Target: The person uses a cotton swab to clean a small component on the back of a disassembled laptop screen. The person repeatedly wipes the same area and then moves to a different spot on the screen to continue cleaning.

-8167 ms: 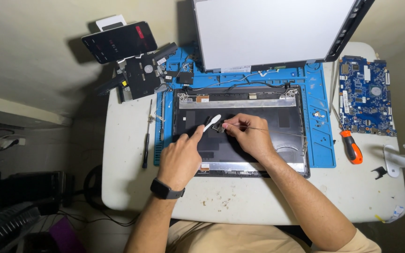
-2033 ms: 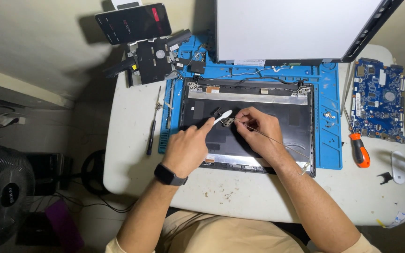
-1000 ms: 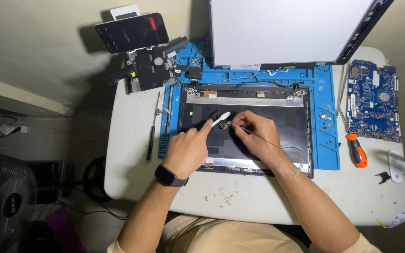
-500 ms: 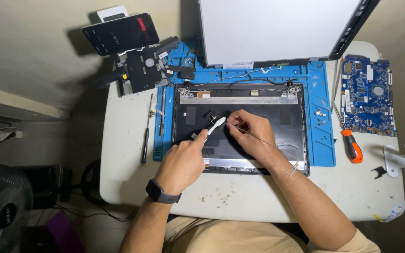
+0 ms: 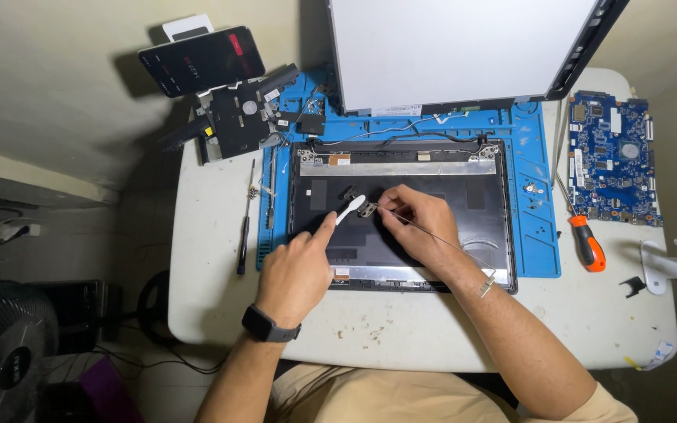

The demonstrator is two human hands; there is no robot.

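Observation:
A black laptop lid shell lies open-side up on a blue work mat. My left hand holds a small white plastic tool, its tip pointing at a small metal bracket in the middle of the shell. My right hand rests on the shell and pinches a thin grey cable right beside that bracket. The cable runs down to the right and ends in a small connector near the shell's lower edge. A dark watch sits on my left wrist.
A white display panel leans at the back. A blue circuit board and an orange-handled screwdriver lie at right. A thin black screwdriver, a black part and a propped phone are at left.
The white tool's tip has shifted slightly left and down beside the bracket. My right hand keeps its pinch on the cable. The view has wobbled a little.

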